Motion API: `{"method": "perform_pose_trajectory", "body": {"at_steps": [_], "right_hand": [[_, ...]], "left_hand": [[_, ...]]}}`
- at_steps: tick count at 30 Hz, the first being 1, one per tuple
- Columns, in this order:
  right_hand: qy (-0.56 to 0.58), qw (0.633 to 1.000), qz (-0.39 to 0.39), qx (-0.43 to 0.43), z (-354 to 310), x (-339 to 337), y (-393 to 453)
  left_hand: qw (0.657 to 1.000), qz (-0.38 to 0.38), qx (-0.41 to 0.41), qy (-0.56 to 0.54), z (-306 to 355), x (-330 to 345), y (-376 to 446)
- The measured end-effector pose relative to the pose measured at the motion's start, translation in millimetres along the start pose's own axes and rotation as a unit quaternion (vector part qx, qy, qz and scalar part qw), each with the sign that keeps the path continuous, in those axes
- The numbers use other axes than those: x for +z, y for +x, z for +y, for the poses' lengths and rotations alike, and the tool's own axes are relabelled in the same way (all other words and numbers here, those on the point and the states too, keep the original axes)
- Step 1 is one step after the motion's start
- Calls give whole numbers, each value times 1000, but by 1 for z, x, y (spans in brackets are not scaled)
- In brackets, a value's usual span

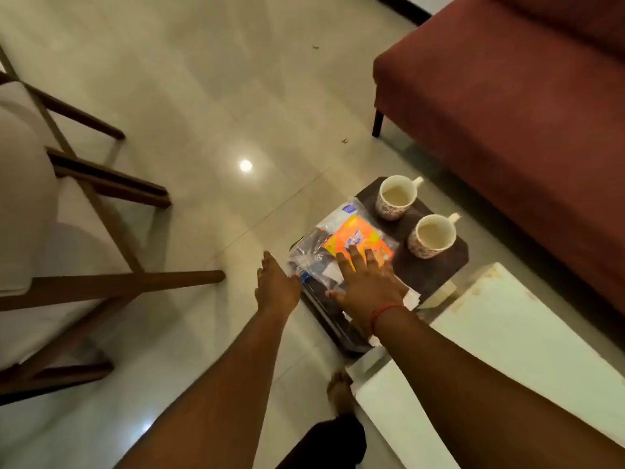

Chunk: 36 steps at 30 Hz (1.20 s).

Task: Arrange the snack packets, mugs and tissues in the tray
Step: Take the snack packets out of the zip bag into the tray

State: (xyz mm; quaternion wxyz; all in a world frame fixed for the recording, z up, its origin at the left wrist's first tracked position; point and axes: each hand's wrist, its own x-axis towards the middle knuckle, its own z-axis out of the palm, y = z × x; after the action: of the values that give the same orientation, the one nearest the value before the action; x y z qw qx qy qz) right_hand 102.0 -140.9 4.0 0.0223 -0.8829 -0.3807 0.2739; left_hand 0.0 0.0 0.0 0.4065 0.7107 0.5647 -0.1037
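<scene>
While both arms stretch forward over the pale floor (189, 96), lots going on at the dark tray (436, 269). Right hand (363, 286) flat and spread, palm down, fingers splayed across the near corner of the orange snack packet (355, 240), pressing rather than gripping, nothing pinched. Left hand (275, 282) just off the tray's left edge, fingers straight and together, loose, edge-on against the clear plastic packet (309, 257) that lies under and left of the orange one. Both packets stacked on the left half of the tray, overlapping, the orange on top. Two mugs on the right half, well clear of either hand: far mug (395, 198) at the back corner, near mug (433, 236) just in front of it, handles pointing right, both upright with pale liquid inside. White tissues (411, 297) peeking out beside the right wrist at the tray's near edge, partly hidden. Red thread on that wrist. White table (507, 350) at lower right, red sofa (524, 113) beyond, wooden chair (84, 265) off to the left.
</scene>
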Motion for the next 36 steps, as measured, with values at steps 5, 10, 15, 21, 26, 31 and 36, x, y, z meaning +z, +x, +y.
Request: {"method": "perform_pose_trajectory", "body": {"at_steps": [5,10,15,21,26,31,36], "right_hand": [[-7,1000,13,-1,-18,24,25],[27,999,5,-21,-16,28,28],[138,990,-8,-30,-27,-10,5],[235,971,29,-11,-10,-80,-55],[390,911,127,39,36,-117,-130],[352,915,174,94,111,-146,-247],[294,905,253,175,209,-132,-378]], "left_hand": [[975,-50,-67,-207,10,10,26],[966,-49,-53,-249,18,8,24],[944,-93,6,-318,56,-17,-26],[960,-79,96,-249,110,-35,-99],[973,-56,168,-149,152,-16,-179],[948,-70,305,-67,199,32,-296],[921,-125,366,-53,224,97,-419]]}}
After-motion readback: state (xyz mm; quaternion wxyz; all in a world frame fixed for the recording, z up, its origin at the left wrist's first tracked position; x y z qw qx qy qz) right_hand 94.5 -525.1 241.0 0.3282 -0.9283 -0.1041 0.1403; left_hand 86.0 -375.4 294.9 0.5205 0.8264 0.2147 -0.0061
